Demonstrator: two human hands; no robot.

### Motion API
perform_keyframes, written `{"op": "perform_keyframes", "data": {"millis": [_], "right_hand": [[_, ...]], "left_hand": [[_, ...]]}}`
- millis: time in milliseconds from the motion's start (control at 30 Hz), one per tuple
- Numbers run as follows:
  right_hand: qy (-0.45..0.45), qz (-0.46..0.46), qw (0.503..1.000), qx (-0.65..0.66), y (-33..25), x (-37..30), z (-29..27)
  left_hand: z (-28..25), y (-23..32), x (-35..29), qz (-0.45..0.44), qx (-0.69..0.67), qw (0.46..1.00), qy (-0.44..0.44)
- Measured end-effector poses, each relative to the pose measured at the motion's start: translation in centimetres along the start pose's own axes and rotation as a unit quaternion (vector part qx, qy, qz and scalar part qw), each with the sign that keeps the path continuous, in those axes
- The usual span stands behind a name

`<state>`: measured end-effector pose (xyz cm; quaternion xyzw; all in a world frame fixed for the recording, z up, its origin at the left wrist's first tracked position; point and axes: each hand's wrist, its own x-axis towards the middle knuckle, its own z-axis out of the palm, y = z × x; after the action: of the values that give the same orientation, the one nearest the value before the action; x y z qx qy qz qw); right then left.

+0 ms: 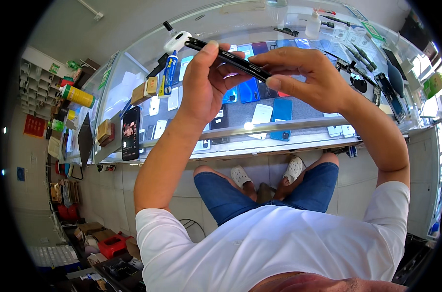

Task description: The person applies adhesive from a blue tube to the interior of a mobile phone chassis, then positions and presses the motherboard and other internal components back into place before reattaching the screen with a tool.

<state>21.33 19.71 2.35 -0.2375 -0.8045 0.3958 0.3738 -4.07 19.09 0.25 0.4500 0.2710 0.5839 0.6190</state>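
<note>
A black smartphone [238, 62] is held up edge-on above the glass counter, tilted down to the right, with buttons along its side. My left hand [201, 85] is closed round its left part, thumb on the near edge. The fingers and thumb of my right hand [311, 73] pinch its right end. Most of its two faces cannot be seen from here. Just left of my left hand, on the glass, lie a blue and yellow tube [169, 74] and a rounded white case [178, 42].
Under the glass of the counter [209, 132] lie several phones. Another phone with a lit screen [130, 132] stands at the left edge, near small cardboard boxes [145, 91]. At the right are screwdrivers [362, 57], a clear bottle [313, 24], phone parts [359, 83] and a dark blower bulb [395, 78].
</note>
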Motion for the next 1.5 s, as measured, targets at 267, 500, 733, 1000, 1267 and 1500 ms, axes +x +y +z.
{"op": "perform_keyframes", "data": {"millis": [267,500,733,1000,1267,1500], "right_hand": [[-0.034,-0.121,0.982,-0.138,0.4,0.0,-1.6],[-0.099,-0.118,0.968,-0.199,-0.1,-0.2,-2.7],[-0.113,-0.162,0.949,-0.245,0.1,-0.2,-2.4],[-0.089,-0.216,0.906,-0.354,-0.2,0.0,-2.0],[-0.062,-0.213,0.863,-0.454,-0.4,-0.3,-1.0],[-0.061,-0.208,0.845,-0.489,-0.8,-0.4,-0.8]], "left_hand": [[-0.3,0.0,0.1,-0.011,0.006,0.996,-0.085],[-1.8,0.0,0.1,-0.061,0.024,0.987,-0.148],[-2.5,-0.2,0.8,-0.059,-0.001,0.976,-0.211],[-1.8,0.1,0.3,-0.021,0.054,0.976,-0.208],[-1.6,0.6,-0.4,-0.069,0.033,0.976,-0.203],[-1.5,0.8,-0.7,-0.087,0.02,0.974,-0.206]]}}
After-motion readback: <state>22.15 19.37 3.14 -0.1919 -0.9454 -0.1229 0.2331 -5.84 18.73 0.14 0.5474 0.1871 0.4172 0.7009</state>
